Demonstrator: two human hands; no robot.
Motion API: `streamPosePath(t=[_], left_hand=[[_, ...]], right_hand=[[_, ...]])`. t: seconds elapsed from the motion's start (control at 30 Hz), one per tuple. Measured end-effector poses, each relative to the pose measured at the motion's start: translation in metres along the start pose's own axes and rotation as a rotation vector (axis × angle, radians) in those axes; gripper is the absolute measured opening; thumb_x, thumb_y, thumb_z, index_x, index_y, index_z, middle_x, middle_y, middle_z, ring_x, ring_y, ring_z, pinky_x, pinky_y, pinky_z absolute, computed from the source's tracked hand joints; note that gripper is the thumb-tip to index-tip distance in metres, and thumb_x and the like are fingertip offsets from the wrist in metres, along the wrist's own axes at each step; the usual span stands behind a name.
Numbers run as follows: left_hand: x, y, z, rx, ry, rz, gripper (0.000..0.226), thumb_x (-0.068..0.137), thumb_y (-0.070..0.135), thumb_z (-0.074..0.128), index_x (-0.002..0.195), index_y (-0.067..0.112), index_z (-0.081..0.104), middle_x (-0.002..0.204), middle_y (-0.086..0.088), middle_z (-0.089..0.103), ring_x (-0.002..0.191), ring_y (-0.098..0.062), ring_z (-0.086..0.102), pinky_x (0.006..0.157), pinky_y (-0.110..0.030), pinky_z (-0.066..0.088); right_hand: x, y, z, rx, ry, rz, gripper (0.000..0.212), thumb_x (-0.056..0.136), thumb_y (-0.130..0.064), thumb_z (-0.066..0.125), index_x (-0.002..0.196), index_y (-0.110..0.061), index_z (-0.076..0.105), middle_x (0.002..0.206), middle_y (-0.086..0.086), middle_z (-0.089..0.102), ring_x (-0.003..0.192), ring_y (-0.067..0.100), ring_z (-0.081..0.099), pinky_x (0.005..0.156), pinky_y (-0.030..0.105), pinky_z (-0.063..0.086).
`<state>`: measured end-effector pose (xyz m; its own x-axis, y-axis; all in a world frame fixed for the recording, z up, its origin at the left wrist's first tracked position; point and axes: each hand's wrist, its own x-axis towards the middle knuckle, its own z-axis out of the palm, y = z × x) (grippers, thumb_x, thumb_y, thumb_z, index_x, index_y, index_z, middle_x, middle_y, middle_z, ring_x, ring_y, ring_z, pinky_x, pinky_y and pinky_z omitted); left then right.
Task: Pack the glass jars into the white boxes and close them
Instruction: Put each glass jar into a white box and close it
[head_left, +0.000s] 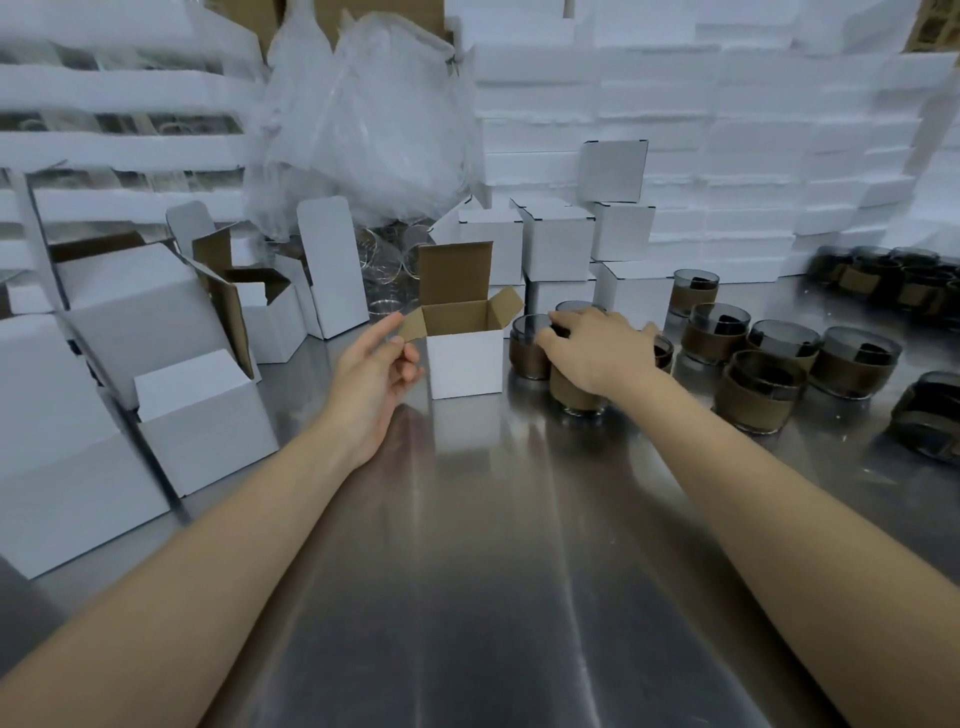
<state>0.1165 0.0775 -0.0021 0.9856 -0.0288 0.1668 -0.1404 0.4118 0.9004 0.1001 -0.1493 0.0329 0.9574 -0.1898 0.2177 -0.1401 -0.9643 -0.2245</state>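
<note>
On the counter (493, 519), the left hand (382, 364) pinches back the side flap (414, 326) of an open white box (465, 358) while the right hand (592, 348) clasps a sleeved glass jar (574, 393) just beside it, best lifted upright and lowered squarely.

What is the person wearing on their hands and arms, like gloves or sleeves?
Nothing at all! The left hand and right hand have no gloves, rings or watch that I can see. The left forearm and right forearm are bare, with no sleeves in view.
</note>
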Motion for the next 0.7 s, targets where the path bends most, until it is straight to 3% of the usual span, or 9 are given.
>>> streamPosePath(t=[0.1, 0.17, 0.27, 0.33, 0.5, 0.63, 0.7], left_hand=[[0.001, -0.001, 0.000, 0.014, -0.020, 0.008, 0.031, 0.101, 0.002, 0.039, 0.128, 0.008, 0.052, 0.060, 0.003, 0.061, 0.051, -0.007, 0.050, 0.071, -0.024, 0.045], [0.001, -0.002, -0.001, 0.015, -0.020, 0.012, 0.028, 0.101, 0.003, 0.040, 0.124, 0.008, 0.055, 0.063, 0.003, 0.065, 0.053, -0.006, 0.052, 0.067, -0.020, 0.048], [0.001, -0.002, -0.001, 0.031, -0.014, 0.032, 0.026, 0.102, 0.005, 0.041, 0.122, 0.008, 0.056, 0.068, 0.004, 0.069, 0.055, -0.004, 0.054, 0.065, -0.017, 0.049], [0.001, -0.003, -0.001, 0.057, -0.008, 0.045, 0.025, 0.102, 0.006, 0.041, 0.122, 0.009, 0.057, 0.070, 0.005, 0.070, 0.057, -0.004, 0.054, 0.066, -0.017, 0.049], [-0.001, -0.003, 0.002, 0.098, 0.032, 0.067, 0.026, 0.101, 0.007, 0.044, 0.123, 0.008, 0.058, 0.082, 0.006, 0.070, 0.062, -0.005, 0.057, 0.071, -0.018, 0.052], [-0.004, -0.005, 0.006, 0.516, 0.156, 0.277, 0.028, 0.098, 0.010, 0.052, 0.124, 0.013, 0.060, 0.097, 0.001, 0.047, 0.075, -0.004, 0.049, 0.083, -0.020, 0.049], [-0.010, -0.002, 0.008, 0.700, 0.200, 0.459, 0.027, 0.094, 0.006, 0.054, 0.119, 0.014, 0.061, 0.094, 0.005, 0.037, 0.069, 0.004, 0.046, 0.081, -0.008, 0.040]], right_hand=[[-0.010, 0.000, 0.010, 0.204, 0.331, -0.040, 0.044, 0.100, -0.038, 0.028, 0.108, -0.024, 0.068, 0.141, 0.002, 0.051, 0.131, 0.024, 0.043, 0.115, 0.053, 0.008], [-0.022, 0.002, 0.019, 0.223, 0.581, -0.193, 0.036, 0.099, -0.025, 0.035, 0.104, -0.016, 0.069, 0.128, 0.003, 0.059, 0.129, 0.020, 0.045, 0.119, 0.046, 0.002], [-0.030, 0.005, 0.024, 0.229, 0.710, -0.262, 0.025, 0.092, -0.021, 0.047, 0.091, -0.011, 0.069, 0.108, 0.005, 0.061, 0.110, 0.023, 0.053, 0.118, 0.039, 0.009], [-0.029, 0.002, 0.024, 0.170, 0.698, -0.234, 0.022, 0.086, -0.028, 0.053, 0.082, -0.011, 0.066, 0.098, 0.005, 0.059, 0.100, 0.025, 0.052, 0.108, 0.035, 0.020], [-0.026, -0.004, 0.027, 0.046, 0.541, -0.226, 0.013, 0.084, -0.028, 0.055, 0.086, -0.016, 0.058, 0.075, -0.005, 0.055, 0.086, 0.020, 0.054, 0.095, 0.033, 0.017], [-0.029, -0.004, 0.029, 0.314, 0.477, -0.469, 0.009, 0.085, -0.021, 0.064, 0.094, -0.020, 0.066, 0.073, -0.010, 0.054, 0.087, 0.007, 0.051, 0.104, 0.033, 0.015], [-0.032, -0.005, 0.030, 0.473, 0.422, -0.567, 0.015, 0.084, -0.019, 0.069, 0.100, -0.021, 0.067, 0.079, -0.011, 0.054, 0.088, -0.002, 0.048, 0.109, 0.034, 0.011]])
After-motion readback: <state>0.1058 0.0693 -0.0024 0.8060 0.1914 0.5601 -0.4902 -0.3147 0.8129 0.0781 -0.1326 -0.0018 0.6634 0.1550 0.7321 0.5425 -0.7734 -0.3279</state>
